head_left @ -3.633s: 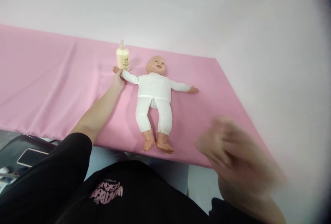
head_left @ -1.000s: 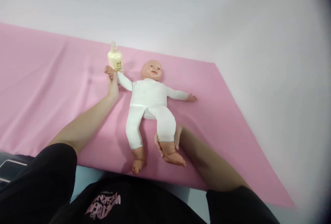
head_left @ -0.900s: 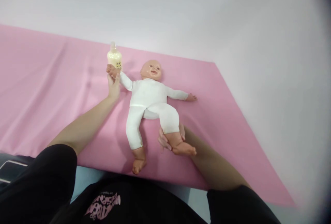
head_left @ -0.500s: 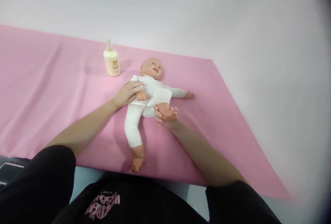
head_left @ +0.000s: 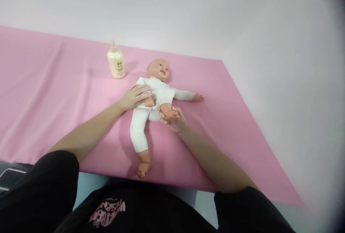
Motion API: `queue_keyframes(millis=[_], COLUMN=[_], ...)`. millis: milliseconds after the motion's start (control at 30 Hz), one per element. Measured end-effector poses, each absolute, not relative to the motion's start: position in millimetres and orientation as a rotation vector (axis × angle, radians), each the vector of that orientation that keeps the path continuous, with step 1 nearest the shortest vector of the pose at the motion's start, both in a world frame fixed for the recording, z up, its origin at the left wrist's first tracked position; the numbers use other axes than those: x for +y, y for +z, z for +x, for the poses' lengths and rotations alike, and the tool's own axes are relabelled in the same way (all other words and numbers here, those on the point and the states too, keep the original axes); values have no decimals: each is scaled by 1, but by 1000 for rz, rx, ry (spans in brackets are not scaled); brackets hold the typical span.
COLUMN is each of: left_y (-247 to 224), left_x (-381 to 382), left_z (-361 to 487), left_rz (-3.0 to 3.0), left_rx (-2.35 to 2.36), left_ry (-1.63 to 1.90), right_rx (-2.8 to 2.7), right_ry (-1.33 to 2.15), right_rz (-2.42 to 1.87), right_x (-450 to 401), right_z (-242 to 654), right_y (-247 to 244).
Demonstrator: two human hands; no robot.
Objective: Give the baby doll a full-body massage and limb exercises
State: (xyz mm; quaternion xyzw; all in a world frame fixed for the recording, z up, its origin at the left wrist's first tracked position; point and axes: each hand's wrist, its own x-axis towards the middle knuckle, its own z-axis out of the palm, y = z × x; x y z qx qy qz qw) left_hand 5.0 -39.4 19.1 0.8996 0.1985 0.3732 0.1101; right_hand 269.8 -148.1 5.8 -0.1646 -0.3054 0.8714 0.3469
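A baby doll with a bare head and white cloth body lies on its back, its head away from me. My left hand rests over the doll's near-left arm and the side of its torso. Its fingers are laid out flat, the thumb hidden; the doll's small hand shows just below them. My right hand is wrapped round the lower part of the doll's raised leg, from below, with the knee bent toward the belly. The other leg stretches toward me, untouched.
A pump bottle of pale yellow liquid stands upright behind and left of the doll. Pink cloth covers the table, wrinkled at left. A white wall rises behind. A dark, light-edged object sits at lower left.
My right hand has moved slightly left and up with the doll's leg, tilting the bent knee further across the belly. My left hand has barely shifted.
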Motion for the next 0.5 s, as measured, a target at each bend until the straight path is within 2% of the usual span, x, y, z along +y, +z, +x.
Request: queue_keyframes(millis=[167,367,500], left_y=[16,3,0], left_x=[-41,-23,-4], left_z=[5,-3,-12], left_rz=[2451,1792,1360], left_rx=[642,878,931], left_ry=[1234,1672,1844], right_rx=[-873,-1035,-1288], right_ry=[2314,2674,2888], right_rz=[-298,525,727], right_x=[-148,-150,-149], right_z=[272,273,265], right_y=[1,-7,-1])
